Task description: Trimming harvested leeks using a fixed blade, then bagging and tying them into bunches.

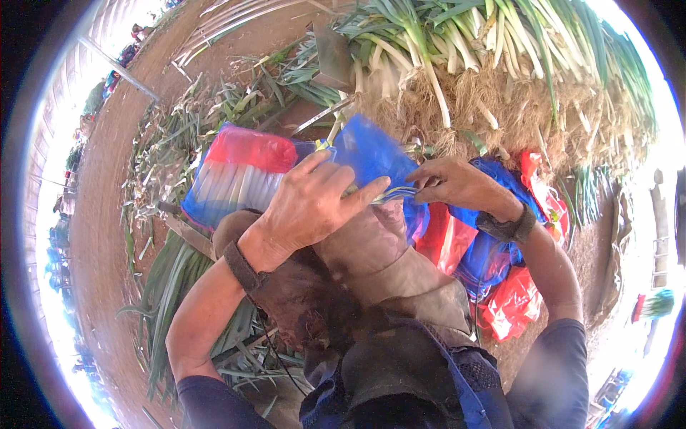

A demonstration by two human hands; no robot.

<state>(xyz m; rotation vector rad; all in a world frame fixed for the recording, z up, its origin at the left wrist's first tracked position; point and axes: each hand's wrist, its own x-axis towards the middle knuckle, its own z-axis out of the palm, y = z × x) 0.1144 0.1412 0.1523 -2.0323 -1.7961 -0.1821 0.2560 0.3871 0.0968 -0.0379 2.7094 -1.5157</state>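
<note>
A packed mesh bag (239,168), red, white and blue, lies across my lap toward the left, with pale leek stalks showing through it. My left hand (314,191) is at its gathered end, the forefinger stretched to the right and the other fingers curled, partly hidden. Thin pale strings (395,193) run between my two hands. At their right end my right hand (451,183) pinches them between thumb and fingers. Loose blue mesh (371,151) stands up just beyond the hands. Dark bands circle both wrists.
Many leeks (500,43) with shaggy roots are heaped at the far side and right. Red and blue bags (511,304) lie beside my right knee. Cut green leaves (175,286) cover the ground at left. A metal blade-like plate (331,57) stands ahead, near the leek heap.
</note>
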